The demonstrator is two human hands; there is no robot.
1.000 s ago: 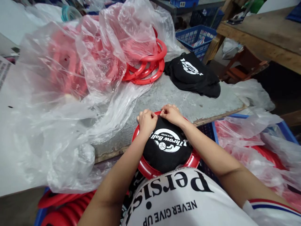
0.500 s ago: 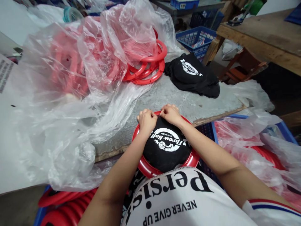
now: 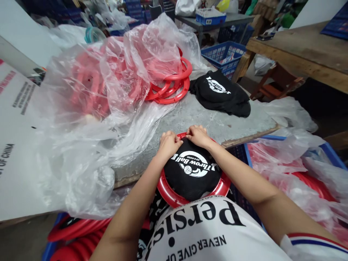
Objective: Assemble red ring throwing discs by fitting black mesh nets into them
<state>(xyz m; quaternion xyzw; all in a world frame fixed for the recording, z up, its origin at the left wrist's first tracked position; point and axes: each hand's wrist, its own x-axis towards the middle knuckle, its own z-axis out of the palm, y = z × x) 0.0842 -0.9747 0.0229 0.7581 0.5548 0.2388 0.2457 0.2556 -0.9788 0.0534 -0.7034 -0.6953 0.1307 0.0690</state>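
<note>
A red plastic ring (image 3: pixel 168 191) leans between the table's front edge and my shirt. Black fabric (image 3: pixel 179 183) printed "Throw Ball" in white covers the ring's middle. At the far rim, my left hand (image 3: pixel 170 142) is closed, its fingers pinching the ring and the fabric's edge. Just right of it, my right hand (image 3: pixel 198 135) also pinches the far rim and the fabric there. Only a small gap separates the hands, and my fingertips are partly hidden. Farther back on the table lies a pile of black printed fabric pieces (image 3: pixel 220 92).
Red rings (image 3: pixel 174 98) spill from a clear plastic bag (image 3: pixel 122 69) on the grey table (image 3: pixel 174 121). A blue crate (image 3: pixel 247 154) with bagged red parts stands at right. Finished-looking red discs (image 3: pixel 78 235) fill another crate at lower left. A blue basket (image 3: pixel 224 54) stands behind.
The head view has tilted up slightly, so the scene sits lower. Both hands stay pinched at the ring's far rim, with little visible movement.
</note>
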